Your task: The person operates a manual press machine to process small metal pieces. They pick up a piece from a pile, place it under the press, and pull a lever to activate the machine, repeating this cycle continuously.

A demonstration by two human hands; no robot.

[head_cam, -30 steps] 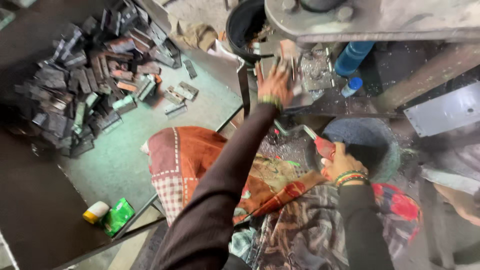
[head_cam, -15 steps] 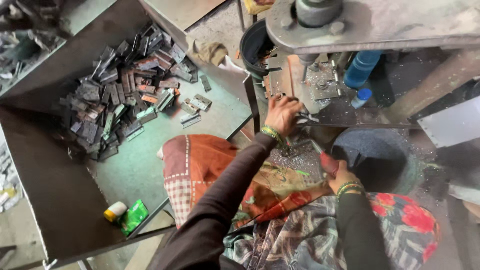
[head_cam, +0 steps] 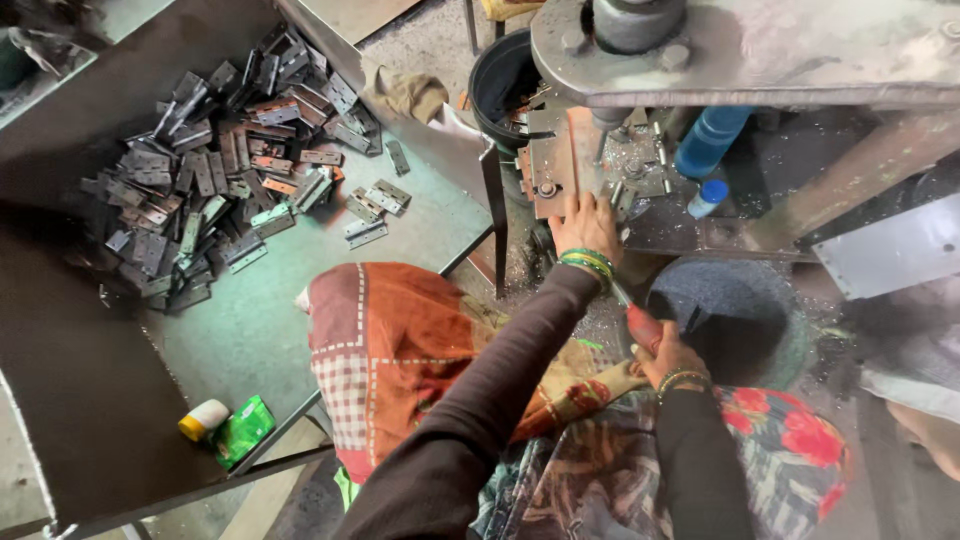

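Under the drill head, at 12 o'clock: left hand [head_cam: 588, 222] pressed flat on small flat grey metal plate [head_cam: 553, 168], fingers spread. Right hand [head_cam: 668, 352] at 4 o'clock, clenched around red-handled tool [head_cam: 640, 326].

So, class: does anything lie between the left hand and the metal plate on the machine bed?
Nothing visible does. The left hand already lies with its fingers on the metal plate under the machine's spindle. The right hand grips a red handle lower down, off to the side.
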